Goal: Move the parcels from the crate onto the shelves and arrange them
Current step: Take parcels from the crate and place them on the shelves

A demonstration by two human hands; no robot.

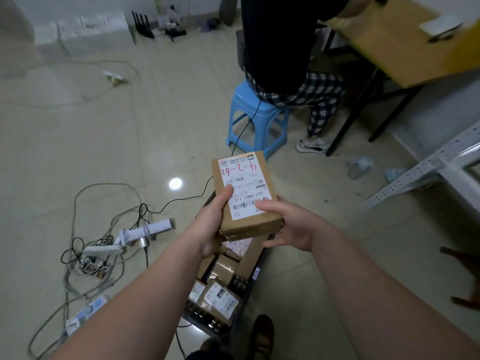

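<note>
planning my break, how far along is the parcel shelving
Done: no shelved parcel is in view. In hand: left hand and right hand hold one labelled parcel above the crate. Left: several parcels lie in the crate, to go on the shelf frame.

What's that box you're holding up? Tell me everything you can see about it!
The parcel is a small brown cardboard box. A white shipping label with barcodes, printed numbers and red handwriting covers most of its top. It is held in the air above the crate, long side pointing away. The left hand grips its left side, thumb on the label; the right hand holds its near right corner, thumb on the label too.
</note>
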